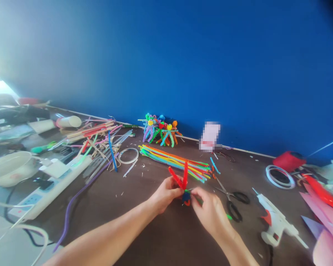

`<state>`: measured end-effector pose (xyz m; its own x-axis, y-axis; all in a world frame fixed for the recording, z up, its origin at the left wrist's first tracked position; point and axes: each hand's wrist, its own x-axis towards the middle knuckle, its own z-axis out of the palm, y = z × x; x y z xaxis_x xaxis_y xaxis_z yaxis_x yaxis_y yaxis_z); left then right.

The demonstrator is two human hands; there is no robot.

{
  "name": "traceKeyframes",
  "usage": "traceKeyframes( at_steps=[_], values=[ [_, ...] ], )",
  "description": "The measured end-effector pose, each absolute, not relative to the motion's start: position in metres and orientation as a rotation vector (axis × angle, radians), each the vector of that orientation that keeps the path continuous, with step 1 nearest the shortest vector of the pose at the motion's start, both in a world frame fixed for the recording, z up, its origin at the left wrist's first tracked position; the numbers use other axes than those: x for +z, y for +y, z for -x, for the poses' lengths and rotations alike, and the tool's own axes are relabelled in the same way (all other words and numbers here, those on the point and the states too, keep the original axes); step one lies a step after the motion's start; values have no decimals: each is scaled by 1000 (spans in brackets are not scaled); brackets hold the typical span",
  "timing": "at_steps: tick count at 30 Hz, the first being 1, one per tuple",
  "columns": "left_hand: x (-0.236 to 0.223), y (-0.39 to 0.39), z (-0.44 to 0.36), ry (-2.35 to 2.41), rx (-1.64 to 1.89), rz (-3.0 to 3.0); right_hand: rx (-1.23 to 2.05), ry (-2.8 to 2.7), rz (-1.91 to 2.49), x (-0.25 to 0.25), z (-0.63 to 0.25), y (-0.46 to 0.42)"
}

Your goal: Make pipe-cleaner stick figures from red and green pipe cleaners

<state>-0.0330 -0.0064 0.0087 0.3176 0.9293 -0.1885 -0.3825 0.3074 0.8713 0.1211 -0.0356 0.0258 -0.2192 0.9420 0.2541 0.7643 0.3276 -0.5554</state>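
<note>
Near the table's front, my left hand [168, 194] is closed around a small pipe cleaner figure [185, 179] with two red fuzzy legs pointing up. A dark blue and green band wraps its middle, and a red loop shows below. My right hand [208, 207] pinches at the right side of that band; a bit of green shows by its fingers, though what exactly they grip is mostly hidden. Behind the hands lies a bundle of coloured pipe cleaners [174, 159]. Finished-looking pipe cleaner figures [169, 135] in several colours stand against the wall.
Black-handled scissors [233, 199] and a white glue gun [277, 218] lie to the right, with a tape roll [280, 176] beyond. On the left are a power strip [30, 203], a bowl [13, 168] and loose pipe cleaners [100, 147]. A blue wall [183, 66] rises behind.
</note>
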Motion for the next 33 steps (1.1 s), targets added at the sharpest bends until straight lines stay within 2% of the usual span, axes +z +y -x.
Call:
traceKeyframes(
  at_steps=[5, 14, 33],
  values=[
    [12, -6, 34, 804, 973, -848, 193, -2113, 1413, 23, -121, -40],
    [7, -4, 39, 707, 918, -817, 212, -2110, 1404, 30, -121, -40],
    [12, -7, 37, 729, 954, -941, 1333, -1381, 1412, 25, -119, -28]
  ],
)
